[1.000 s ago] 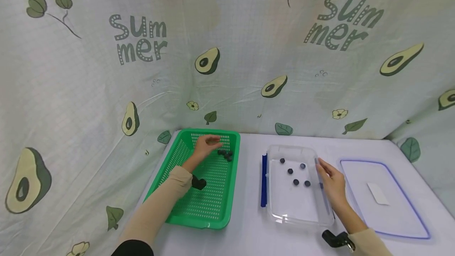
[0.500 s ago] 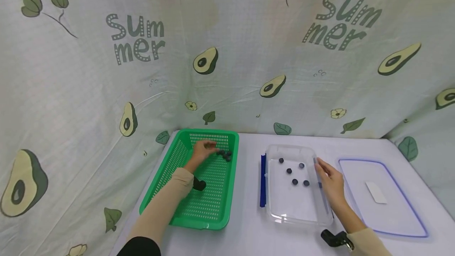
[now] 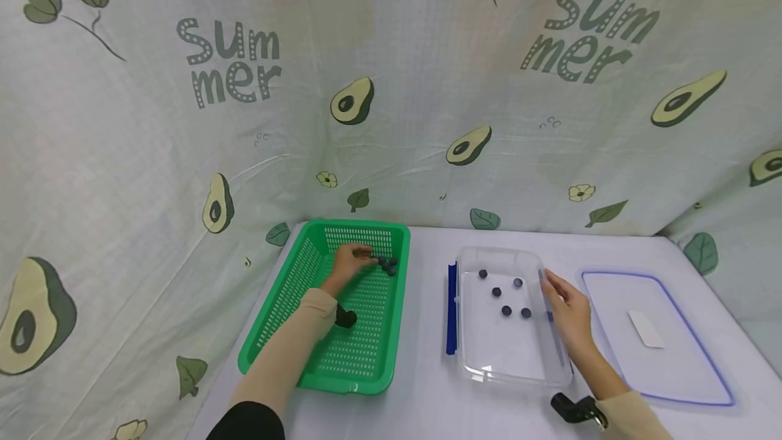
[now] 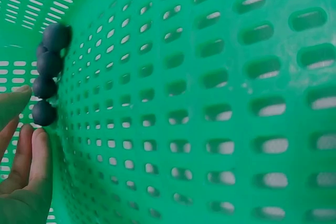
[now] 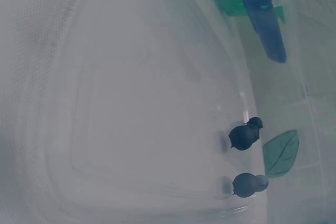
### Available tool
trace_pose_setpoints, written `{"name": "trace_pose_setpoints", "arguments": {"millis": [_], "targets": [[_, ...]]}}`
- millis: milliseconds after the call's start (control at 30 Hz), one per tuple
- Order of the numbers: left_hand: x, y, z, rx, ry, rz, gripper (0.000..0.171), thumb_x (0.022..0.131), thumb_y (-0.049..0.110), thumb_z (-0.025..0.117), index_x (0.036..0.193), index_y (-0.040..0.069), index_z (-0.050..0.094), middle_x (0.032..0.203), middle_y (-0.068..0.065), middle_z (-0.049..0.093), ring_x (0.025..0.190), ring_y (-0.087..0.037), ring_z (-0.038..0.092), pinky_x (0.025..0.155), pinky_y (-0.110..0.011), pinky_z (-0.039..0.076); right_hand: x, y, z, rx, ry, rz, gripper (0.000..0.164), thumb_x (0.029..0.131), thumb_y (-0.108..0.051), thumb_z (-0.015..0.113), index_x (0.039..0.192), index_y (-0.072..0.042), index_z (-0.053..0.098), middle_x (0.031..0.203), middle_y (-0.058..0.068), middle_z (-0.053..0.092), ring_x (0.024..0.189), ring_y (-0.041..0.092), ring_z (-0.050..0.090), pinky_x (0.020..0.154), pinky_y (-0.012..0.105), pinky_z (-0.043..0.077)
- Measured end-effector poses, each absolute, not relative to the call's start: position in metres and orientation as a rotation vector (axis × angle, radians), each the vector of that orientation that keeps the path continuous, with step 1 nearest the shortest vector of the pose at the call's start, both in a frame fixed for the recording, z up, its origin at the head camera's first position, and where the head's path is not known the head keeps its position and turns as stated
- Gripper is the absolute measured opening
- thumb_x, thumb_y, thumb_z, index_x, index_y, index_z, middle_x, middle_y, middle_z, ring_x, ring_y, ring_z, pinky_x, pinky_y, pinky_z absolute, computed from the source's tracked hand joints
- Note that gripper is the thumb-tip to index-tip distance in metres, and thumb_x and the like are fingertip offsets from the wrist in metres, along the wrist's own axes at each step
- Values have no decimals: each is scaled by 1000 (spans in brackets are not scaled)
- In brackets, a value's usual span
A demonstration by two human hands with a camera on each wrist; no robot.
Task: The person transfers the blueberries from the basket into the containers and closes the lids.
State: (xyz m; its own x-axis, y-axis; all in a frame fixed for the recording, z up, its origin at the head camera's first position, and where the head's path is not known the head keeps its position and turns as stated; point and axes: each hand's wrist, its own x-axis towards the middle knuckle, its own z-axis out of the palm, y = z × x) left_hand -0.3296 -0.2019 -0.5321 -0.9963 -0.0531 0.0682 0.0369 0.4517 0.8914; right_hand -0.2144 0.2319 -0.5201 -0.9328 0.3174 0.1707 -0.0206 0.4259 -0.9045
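My left hand [image 3: 352, 265] reaches into the green plastic basket [image 3: 398, 331]. Its thumb and fingertips stand on either side of the nearest of several blueberries [image 3: 391, 264] bunched at the basket's far right side. In the left wrist view, that end blueberry [image 4: 44, 113] lies just at the fingertips, not lifted. My right hand [image 3: 571, 311] holds the right rim of a clear plastic container [image 3: 507, 358] between thumb and fingers. Several blueberries [image 3: 506, 311] lie spread over the container's floor. The right wrist view shows blueberries [image 5: 244, 137] inside the container, but no hand.
A blue latch flap [image 3: 452, 309] hangs open along the container's left side. To the right lies a clear lid [image 3: 660, 372] with a blue edge and a white label [image 3: 645, 329]. A printed cloth [image 3: 391, 155] hangs behind the white table [image 3: 427, 386].
My left hand has lowered slightly into the basket, its fingers coming closer to the bunched blueberries. My right hand stays on the container's rim.
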Motion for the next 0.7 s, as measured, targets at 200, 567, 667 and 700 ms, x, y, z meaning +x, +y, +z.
{"name": "trace_pose_setpoints", "arguments": {"millis": [200,567,667,700], "targets": [[-332,-201,-538,53,-2607,-1601,26,80,-3,81,104,-7,73,104,-20,72,97,-34,69,84,-38,57,-214,231,-519,-273,-2371,1524,44,103,-27,58,139,-2,57,135,19,58,103,-13,47,80,1,37],[-329,-197,-539,75,-2569,-1632,27,77,-8,82,102,-10,72,103,-23,71,97,-36,70,83,-36,58,-215,231,-520,-275,-2366,1522,44,103,-27,59,139,-2,57,138,19,56,102,-15,46,81,1,36],[-328,-195,-540,66,-2568,-1611,28,77,-9,82,103,-10,72,103,-23,71,96,-36,70,83,-37,58,-215,231,-521,-273,-2356,1536,45,102,-28,60,139,-1,57,139,18,56,103,-14,47,81,1,36],[-328,-195,-540,67,-2568,-1601,27,77,-9,82,102,-10,72,102,-23,71,96,-35,70,83,-37,58,-215,231,-521,-271,-2355,1537,45,102,-28,60,138,-1,57,139,19,56,104,-13,47,81,1,36]]}}
